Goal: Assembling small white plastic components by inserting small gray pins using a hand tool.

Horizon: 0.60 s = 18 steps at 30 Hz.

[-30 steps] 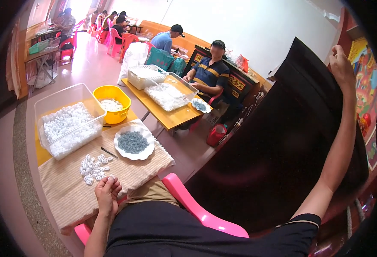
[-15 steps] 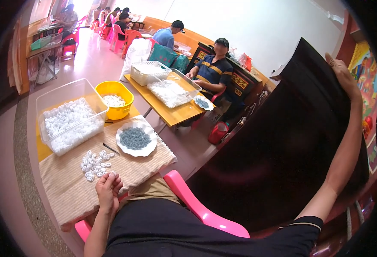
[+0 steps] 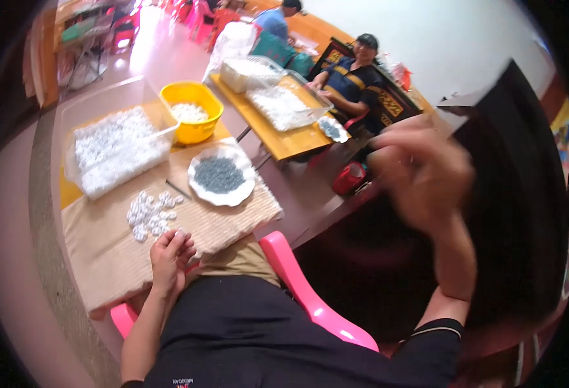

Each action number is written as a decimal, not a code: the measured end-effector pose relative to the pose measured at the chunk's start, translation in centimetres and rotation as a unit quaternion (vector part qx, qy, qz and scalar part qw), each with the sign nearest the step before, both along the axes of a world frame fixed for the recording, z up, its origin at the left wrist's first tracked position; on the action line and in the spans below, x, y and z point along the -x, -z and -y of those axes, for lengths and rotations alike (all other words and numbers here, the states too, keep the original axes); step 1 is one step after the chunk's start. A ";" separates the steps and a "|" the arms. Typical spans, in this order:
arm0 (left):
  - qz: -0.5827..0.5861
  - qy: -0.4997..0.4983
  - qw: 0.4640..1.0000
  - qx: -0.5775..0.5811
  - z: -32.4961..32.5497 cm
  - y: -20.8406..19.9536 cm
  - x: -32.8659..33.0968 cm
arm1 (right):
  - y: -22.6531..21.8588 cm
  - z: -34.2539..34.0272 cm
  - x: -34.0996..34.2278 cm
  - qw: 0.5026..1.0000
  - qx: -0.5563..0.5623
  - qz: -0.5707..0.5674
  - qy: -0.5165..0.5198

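My left hand (image 3: 171, 258) rests at the near edge of the cloth-covered table (image 3: 103, 271). Its fingers are pinched together; a pale speck shows at the fingertips, too small to name. Just beyond lies a loose pile of small white two-holed plastic pieces (image 3: 152, 215). A scalloped white plate (image 3: 201, 195) holds many small grey-blue parts (image 3: 219, 174), with a thin dark stick (image 3: 179, 189) to its left. My right hand (image 3: 426, 171) is raised on the right, smeared by motion, in front of a large black sheet (image 3: 491, 271). Whether its fingers hold anything is hidden by the blur.
Behind the pile stand a clear bin (image 3: 71, 171) of white pieces and a yellow tub (image 3: 197, 132). A second table (image 3: 291, 150) carries more bins and a small plate; a person (image 3: 355, 81) sits behind it. My pink chair's arm (image 3: 304, 291) curves beside me.
My right hand has come off the upper edge of the black sheet and swung left and inward. The view has tilted; my left hand keeps its pinch by the pile.
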<state>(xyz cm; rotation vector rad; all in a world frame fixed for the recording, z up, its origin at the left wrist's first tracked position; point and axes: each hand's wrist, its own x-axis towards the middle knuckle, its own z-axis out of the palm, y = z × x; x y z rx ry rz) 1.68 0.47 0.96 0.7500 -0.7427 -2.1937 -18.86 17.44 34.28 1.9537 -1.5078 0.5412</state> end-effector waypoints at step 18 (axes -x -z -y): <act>-0.033 0.036 0.998 -0.029 1.4 0.3 0.2 | 31.4 13.6 -3.5 0.747 -0.280 0.583 -0.152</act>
